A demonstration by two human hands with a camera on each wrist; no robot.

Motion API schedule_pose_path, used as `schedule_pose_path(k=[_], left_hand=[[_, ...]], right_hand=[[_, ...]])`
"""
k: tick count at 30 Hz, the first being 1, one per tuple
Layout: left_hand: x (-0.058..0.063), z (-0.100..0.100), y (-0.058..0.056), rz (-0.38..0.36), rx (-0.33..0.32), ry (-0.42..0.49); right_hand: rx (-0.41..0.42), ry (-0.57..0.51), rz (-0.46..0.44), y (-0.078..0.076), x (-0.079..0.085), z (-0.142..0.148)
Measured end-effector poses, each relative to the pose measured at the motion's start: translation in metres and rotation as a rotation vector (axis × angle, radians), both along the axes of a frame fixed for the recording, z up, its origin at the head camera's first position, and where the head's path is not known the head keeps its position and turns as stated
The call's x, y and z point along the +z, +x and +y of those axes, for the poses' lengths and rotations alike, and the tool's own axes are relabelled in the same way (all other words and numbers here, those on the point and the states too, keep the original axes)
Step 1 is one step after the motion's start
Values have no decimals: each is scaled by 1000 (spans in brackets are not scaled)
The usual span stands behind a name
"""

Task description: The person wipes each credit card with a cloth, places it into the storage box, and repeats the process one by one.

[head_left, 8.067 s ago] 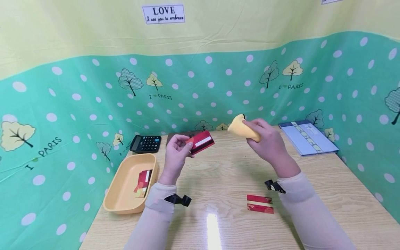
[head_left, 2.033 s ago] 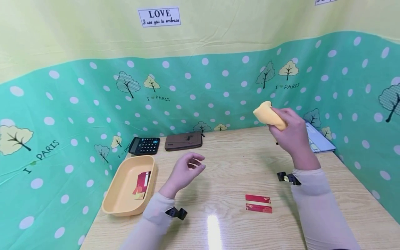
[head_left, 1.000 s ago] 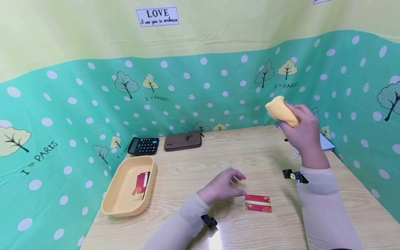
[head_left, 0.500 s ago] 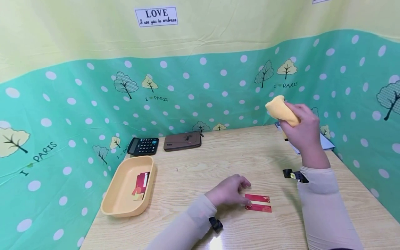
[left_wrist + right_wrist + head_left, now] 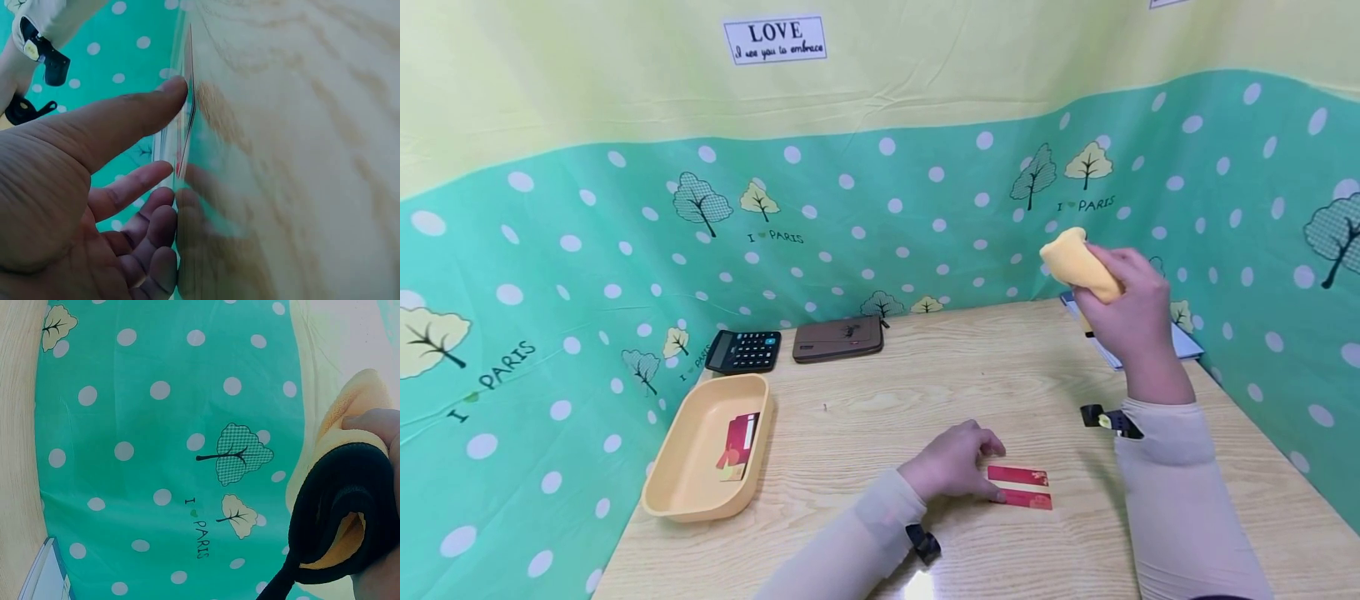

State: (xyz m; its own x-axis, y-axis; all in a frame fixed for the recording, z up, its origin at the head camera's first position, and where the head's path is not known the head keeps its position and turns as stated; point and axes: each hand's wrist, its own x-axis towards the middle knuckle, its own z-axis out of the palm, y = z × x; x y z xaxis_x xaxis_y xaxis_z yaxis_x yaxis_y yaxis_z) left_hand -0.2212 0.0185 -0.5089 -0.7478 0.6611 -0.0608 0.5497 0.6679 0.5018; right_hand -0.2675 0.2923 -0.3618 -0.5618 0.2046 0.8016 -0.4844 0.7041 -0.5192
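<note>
My left hand (image 5: 953, 463) is low over the table at the left edge of a flat red card (image 5: 1026, 488) with a pale stripe. In the head view its thumb overlaps the card's near left corner, while the fingers are loosely bent beside the far left corner. The left wrist view shows the thumb (image 5: 134, 115) against the thin card edge and the other fingertips down at the tabletop. Raised at the right, my right hand (image 5: 1129, 307) grips a folded yellow cloth (image 5: 1078, 265); its black trim (image 5: 337, 481) shows in the right wrist view.
A peach tray (image 5: 681, 467) holding red cards (image 5: 737, 442) sits at the left. Behind it are a black calculator (image 5: 745, 352) and a brown zip wallet (image 5: 838, 339). A blue-white folder (image 5: 1183, 343) lies back right, partly behind my right hand. A patterned curtain (image 5: 880, 183) encloses the table.
Earlier my left hand held up a red card; later it was bare and moved right and down to the card on the table. My right hand moved right and up, still holding the cloth.
</note>
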Motion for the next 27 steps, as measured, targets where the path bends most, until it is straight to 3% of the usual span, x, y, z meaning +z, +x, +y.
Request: schedule_pose_path(k=[27], left_hand=[[3, 2, 4, 56, -46, -36]], right_hand=[[12, 7, -17, -1, -2, -3]])
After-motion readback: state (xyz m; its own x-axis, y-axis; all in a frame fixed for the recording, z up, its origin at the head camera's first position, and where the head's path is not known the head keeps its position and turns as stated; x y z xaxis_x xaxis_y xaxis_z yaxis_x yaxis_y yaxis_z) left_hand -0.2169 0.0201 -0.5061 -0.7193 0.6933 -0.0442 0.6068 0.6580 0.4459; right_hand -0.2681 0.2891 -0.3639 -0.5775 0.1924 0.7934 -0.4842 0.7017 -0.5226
